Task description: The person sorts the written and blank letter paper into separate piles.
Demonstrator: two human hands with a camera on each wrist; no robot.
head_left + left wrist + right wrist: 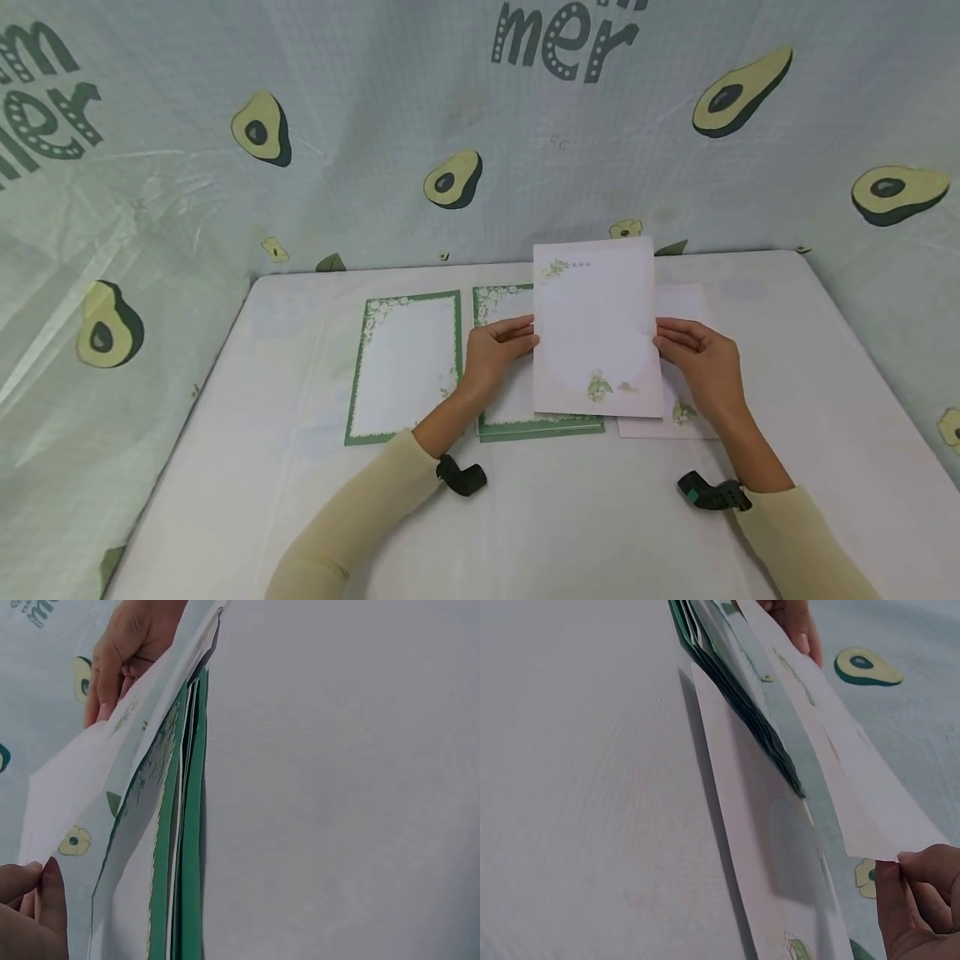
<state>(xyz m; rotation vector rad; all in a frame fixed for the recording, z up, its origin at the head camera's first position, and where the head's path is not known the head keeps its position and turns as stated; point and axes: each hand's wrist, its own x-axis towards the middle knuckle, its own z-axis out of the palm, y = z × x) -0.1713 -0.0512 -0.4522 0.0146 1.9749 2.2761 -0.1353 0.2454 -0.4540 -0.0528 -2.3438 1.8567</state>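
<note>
Your left hand (495, 354) pinches the left edge of a pale pink sheet (596, 329) between thumb and fingers, and your right hand (703, 367) pinches its right edge in the same way. In both wrist views your thumb meets your fingertips right at the paper's margin, so there is barely any opening in either grip. You hold the sheet raised between your hands, its printed side facing you, with leaf sprigs at the upper left and near the bottom. Both wrist views show it apart from the green-bordered stack (504, 400), which it partly covers in the head view. Behind your right hand, another pink sheet (692, 304) lies on the white table (585, 525). A separate green-bordered sheet (408, 367) lies to the left of the stack, partly behind your left forearm.
</note>
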